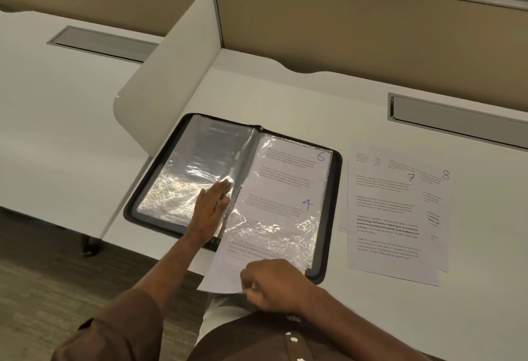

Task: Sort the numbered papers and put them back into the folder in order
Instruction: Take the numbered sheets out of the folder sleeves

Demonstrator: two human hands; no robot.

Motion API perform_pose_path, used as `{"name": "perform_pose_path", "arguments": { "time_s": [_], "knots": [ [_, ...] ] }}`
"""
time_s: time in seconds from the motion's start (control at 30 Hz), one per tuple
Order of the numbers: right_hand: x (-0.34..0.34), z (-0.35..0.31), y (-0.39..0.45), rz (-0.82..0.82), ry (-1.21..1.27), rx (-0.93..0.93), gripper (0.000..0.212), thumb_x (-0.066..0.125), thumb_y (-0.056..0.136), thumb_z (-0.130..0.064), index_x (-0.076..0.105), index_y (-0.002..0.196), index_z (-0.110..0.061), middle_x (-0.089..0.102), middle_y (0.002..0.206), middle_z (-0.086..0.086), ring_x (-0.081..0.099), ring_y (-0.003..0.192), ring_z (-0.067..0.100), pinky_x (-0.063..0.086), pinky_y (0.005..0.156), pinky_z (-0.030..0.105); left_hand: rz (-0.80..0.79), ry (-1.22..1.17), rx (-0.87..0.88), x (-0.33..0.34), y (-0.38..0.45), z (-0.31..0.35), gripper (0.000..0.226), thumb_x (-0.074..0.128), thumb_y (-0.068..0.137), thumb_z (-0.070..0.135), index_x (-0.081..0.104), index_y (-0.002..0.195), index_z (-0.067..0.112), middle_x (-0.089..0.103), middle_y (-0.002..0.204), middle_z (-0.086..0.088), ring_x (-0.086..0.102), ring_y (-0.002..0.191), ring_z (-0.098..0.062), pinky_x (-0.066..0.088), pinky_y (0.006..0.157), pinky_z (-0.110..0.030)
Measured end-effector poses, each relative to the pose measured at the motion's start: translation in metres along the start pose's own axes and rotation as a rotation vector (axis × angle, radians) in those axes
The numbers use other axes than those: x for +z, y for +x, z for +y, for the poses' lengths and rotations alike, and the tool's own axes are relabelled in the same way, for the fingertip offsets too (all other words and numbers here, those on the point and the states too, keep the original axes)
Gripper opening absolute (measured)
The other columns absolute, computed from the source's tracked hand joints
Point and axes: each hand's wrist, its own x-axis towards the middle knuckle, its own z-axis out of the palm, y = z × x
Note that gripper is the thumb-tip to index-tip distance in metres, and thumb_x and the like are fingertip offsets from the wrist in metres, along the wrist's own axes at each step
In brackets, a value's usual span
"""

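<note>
Head view: folder [333, 206] lies open on desk [314, 97]. Your left hand [210, 212] rests flat, fingers straight, on plastic sleeve [200, 177] near spine. Your right hand [274, 283] pinches near edge of paper 4 [274, 212], half inside right sleeve, over paper 6 [294, 160]. Papers 7 [388, 217] and 8 [437, 189] wait just beside folder, overlapping. Paper looks thin, floppy; sleeve slippery, crinkly. Judgement: hold paper at near edge, keep it flat, or it may buckle.

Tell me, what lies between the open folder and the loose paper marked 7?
Head view: only a bare strip of desk separates the folder from paper 7.
</note>
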Motion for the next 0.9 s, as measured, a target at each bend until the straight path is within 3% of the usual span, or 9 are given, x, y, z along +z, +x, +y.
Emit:
{"name": "perform_pose_path", "arguments": {
  "time_s": [0.13,0.27,0.33,0.4,0.47,0.57,0.77,0.83,0.9],
  "knots": [
    [-0.035,-0.008,-0.011,-0.017,0.416,-0.024,0.013,0.063,0.095,-0.026,0.070,0.101,-0.017,0.072,0.100,0.000,0.065,0.088,0.014,0.053,0.083,0.036,0.010,-0.071,-0.001,-0.004,0.000,0.007,0.060,0.026,0.101,0.061,0.051,0.146,0.029,0.046,0.153,0.013,0.034,0.144,0.001,0.009,0.125,-0.046],
    [-0.087,0.015,-0.013,0.194,0.580,0.027,0.009,0.066,0.092,-0.020,0.072,0.090,-0.027,0.072,0.090,-0.003,0.068,0.084,0.020,0.054,0.081,0.039,-0.029,-0.244,-0.108,-0.010,-0.001,0.012,0.055,0.035,0.097,0.067,0.057,0.138,0.037,0.051,0.149,0.014,0.041,0.141,-0.001,0.014,0.124,-0.050],
    [-0.117,0.039,-0.013,0.379,0.521,0.146,0.016,0.066,0.091,-0.021,0.070,0.085,-0.035,0.072,0.086,-0.010,0.066,0.078,0.008,0.053,0.075,0.032,-0.048,-0.363,-0.221,-0.012,-0.001,0.015,0.051,0.039,0.091,0.075,0.054,0.133,0.050,0.050,0.150,0.011,0.042,0.142,-0.009,0.022,0.122,-0.050],
    [-0.142,0.069,-0.014,0.529,0.353,0.292,0.013,0.067,0.093,-0.020,0.071,0.088,-0.032,0.070,0.084,-0.012,0.064,0.077,0.006,0.047,0.071,0.026,-0.016,-0.241,-0.071,-0.009,-0.001,0.013,0.040,0.034,0.101,0.061,0.052,0.135,0.053,0.052,0.147,0.014,0.043,0.140,-0.006,0.024,0.121,-0.050],
    [-0.159,0.097,-0.015,0.628,0.171,0.453,0.008,0.065,0.094,-0.023,0.073,0.094,-0.026,0.066,0.082,-0.011,0.063,0.080,0.012,0.042,0.069,0.025,0.045,-0.201,0.003,-0.004,0.000,0.010,0.039,0.037,0.105,0.046,0.059,0.137,0.037,0.056,0.143,0.016,0.047,0.138,-0.005,0.027,0.119,-0.055],
    [-0.168,0.130,-0.021,0.799,0.101,0.600,0.010,0.062,0.096,-0.026,0.073,0.098,-0.024,0.072,0.086,-0.003,0.065,0.082,0.019,0.041,0.068,0.028,0.097,-0.030,0.049,0.002,-0.001,0.008,0.051,0.041,0.102,0.049,0.061,0.137,0.018,0.050,0.141,0.028,0.042,0.137,0.005,0.031,0.115,-0.056],
    [-0.186,0.142,-0.049,1.200,-0.029,0.642,0.017,0.057,0.100,-0.024,0.072,0.102,-0.015,0.075,0.092,0.004,0.063,0.075,0.016,0.036,0.063,0.022,0.106,0.486,0.177,0.013,-0.008,0.016,0.050,0.039,0.099,0.047,0.055,0.136,0.017,0.045,0.154,-0.008,0.039,0.144,-0.028,0.035,0.111,-0.061],
    [-0.194,0.142,-0.066,1.415,-0.028,0.590,0.018,0.058,0.100,-0.023,0.073,0.104,-0.013,0.076,0.092,0.005,0.066,0.077,0.016,0.035,0.062,0.016,0.100,0.574,0.176,0.024,-0.014,0.027,0.050,0.039,0.100,0.047,0.055,0.135,0.016,0.040,0.156,-0.014,0.033,0.147,-0.033,0.028,0.117,-0.062],
    [-0.200,0.145,-0.086,1.601,-0.047,0.502,0.020,0.058,0.100,-0.023,0.073,0.106,-0.011,0.076,0.095,0.005,0.067,0.079,0.017,0.042,0.067,0.021,0.082,0.559,0.197,0.035,-0.020,0.036,0.050,0.040,0.100,0.048,0.053,0.138,0.018,0.034,0.160,-0.013,0.025,0.151,-0.032,0.018,0.122,-0.060]
  ]
}}
